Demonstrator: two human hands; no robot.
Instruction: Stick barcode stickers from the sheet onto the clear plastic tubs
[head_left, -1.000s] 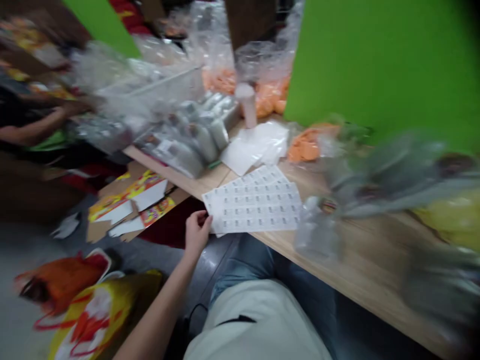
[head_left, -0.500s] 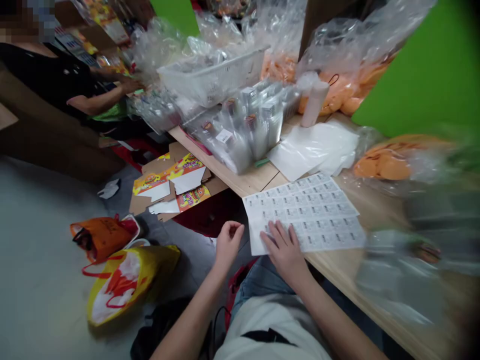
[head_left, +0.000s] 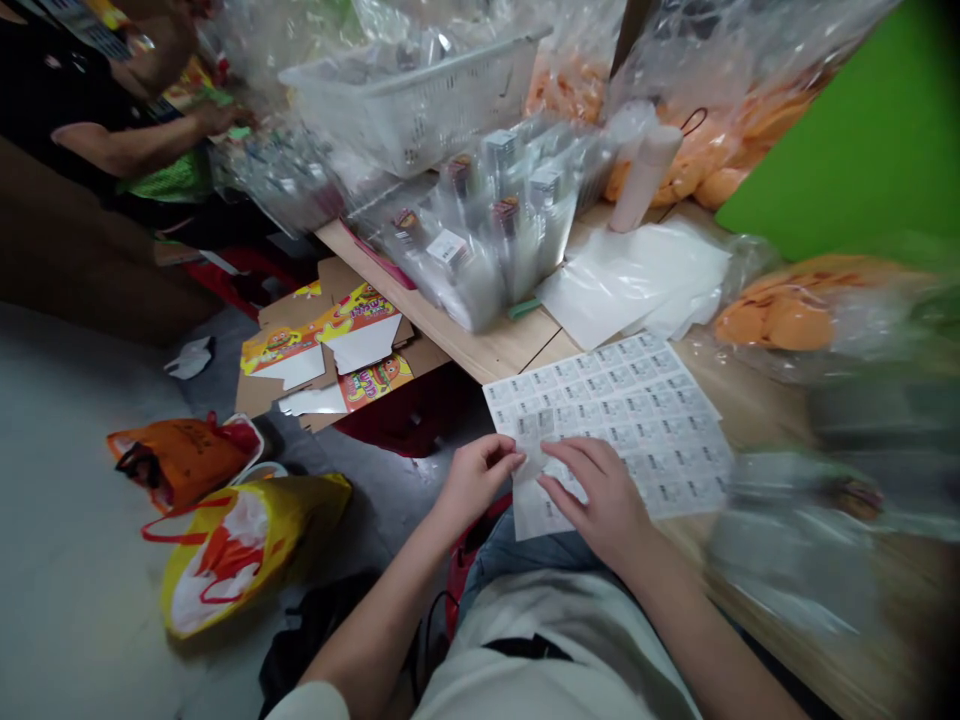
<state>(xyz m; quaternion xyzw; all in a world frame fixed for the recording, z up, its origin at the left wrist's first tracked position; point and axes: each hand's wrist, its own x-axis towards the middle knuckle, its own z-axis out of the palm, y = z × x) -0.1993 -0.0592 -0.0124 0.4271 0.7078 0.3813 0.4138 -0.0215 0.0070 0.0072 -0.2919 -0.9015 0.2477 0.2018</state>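
A white sheet of small printed labels [head_left: 622,415] lies at the near edge of the wooden table [head_left: 487,350], its corner hanging over the edge. My left hand [head_left: 474,477] pinches the sheet's near left corner with its fingers closed. My right hand [head_left: 600,490] rests on the sheet just to the right, fingers bent and pressing near the same corner. The two hands almost touch.
Behind the sheet lie blank white sheets [head_left: 637,280], clear packets of small items [head_left: 487,240], a white basket [head_left: 420,100] and bags of orange pieces [head_left: 780,320]. Another person's arms [head_left: 127,150] work at far left. Flattened cartons [head_left: 330,350] and bags [head_left: 232,545] lie on the floor.
My left hand has closed onto the sheet's corner, and my right hand has curled from flat to bent beside it. The view has shifted slightly.
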